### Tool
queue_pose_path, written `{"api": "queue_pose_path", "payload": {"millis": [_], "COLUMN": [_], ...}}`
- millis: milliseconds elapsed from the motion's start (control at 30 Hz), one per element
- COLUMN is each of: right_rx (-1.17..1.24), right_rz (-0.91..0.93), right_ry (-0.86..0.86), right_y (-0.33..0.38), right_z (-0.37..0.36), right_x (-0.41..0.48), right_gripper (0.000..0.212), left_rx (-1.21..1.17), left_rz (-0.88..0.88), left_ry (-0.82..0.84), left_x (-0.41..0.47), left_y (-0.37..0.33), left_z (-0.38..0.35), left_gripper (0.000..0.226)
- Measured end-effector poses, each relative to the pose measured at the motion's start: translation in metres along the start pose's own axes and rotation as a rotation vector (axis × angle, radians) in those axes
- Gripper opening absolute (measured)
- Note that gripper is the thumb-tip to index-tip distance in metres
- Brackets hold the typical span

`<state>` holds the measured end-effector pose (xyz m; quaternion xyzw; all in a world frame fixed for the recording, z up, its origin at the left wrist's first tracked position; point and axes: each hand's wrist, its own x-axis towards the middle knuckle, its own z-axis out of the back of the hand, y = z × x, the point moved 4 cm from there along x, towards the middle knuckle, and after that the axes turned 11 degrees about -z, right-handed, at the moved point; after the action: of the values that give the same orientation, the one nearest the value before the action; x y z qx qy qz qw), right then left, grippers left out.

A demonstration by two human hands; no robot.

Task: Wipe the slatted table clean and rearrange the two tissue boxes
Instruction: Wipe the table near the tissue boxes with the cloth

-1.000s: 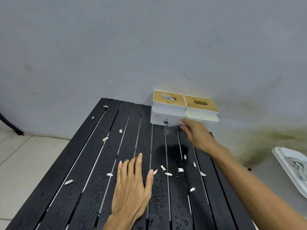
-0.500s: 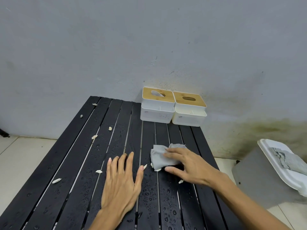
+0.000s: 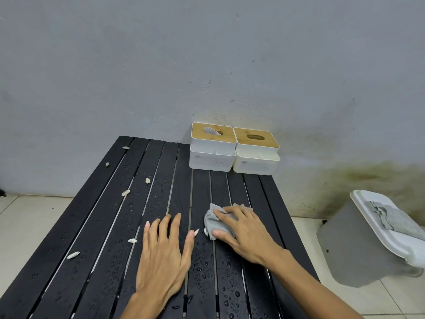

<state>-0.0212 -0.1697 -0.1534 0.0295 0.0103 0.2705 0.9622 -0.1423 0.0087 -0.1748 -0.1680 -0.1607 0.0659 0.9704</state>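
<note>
The black slatted table (image 3: 103,226) is wet with droplets and strewn with several pale scraps (image 3: 125,192). Two white tissue boxes with wooden lids stand side by side at its far right edge against the wall: the left box (image 3: 212,147) shows a tissue in its slot, the right box (image 3: 255,151) has an empty-looking slot. My right hand (image 3: 246,233) presses a crumpled grey cloth (image 3: 212,223) onto the slats right of centre. My left hand (image 3: 164,256) lies flat on the table beside it, fingers spread, holding nothing.
A grey bin (image 3: 351,247) with a white lid stands on the tiled floor to the table's right; a folded grey cloth (image 3: 388,218) lies on that lid. The stained grey wall (image 3: 207,65) closes off the far end.
My right hand came back from the tissue boxes with the grey cloth and pressed it onto the slats beside my left hand, covering some scraps. The left hand stayed flat.
</note>
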Motion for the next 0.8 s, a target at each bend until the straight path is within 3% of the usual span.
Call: {"api": "queue_pose_path", "payload": {"millis": [133,233,367,433,500,600,700,800], "right_rx": [-0.006,0.221,0.613,0.624,0.481,0.118,0.197,0.327], "right_rz": [0.073,0.080,-0.201,-0.364,-0.485,-0.432,-0.245,-0.202], "right_ry": [-0.139,-0.175,-0.338,-0.330,-0.207,0.005,-0.019,-0.068], "right_y": [0.003,-0.008,-0.047,-0.071,-0.088,-0.093,-0.084,-0.082], "right_z": [0.004,0.009,0.042,0.048,0.040,0.014,0.007,0.001], "right_x": [-0.017,-0.016,0.003,0.013,0.017,0.011,0.003,-0.004], "right_gripper": [0.058,0.041,0.015,0.018,0.040,0.076,0.077,0.059], "left_rx": [0.003,0.000,0.004,0.006,0.012,0.017,0.017,0.017], "left_rz": [-0.001,-0.003,-0.003,-0.007,-0.009,-0.008,-0.006,-0.010], "left_ry": [0.009,0.005,0.005,0.006,0.007,0.010,0.007,0.007], "left_x": [0.001,0.000,0.000,0.001,0.000,0.000,0.000,0.000], "left_y": [0.000,0.000,-0.001,-0.001,0.000,0.000,0.000,0.000], "left_z": [0.000,0.001,0.001,0.000,0.000,0.000,0.000,-0.001], "left_gripper": [0.066,0.066,0.067,0.067,0.067,0.068,0.068,0.067]}}
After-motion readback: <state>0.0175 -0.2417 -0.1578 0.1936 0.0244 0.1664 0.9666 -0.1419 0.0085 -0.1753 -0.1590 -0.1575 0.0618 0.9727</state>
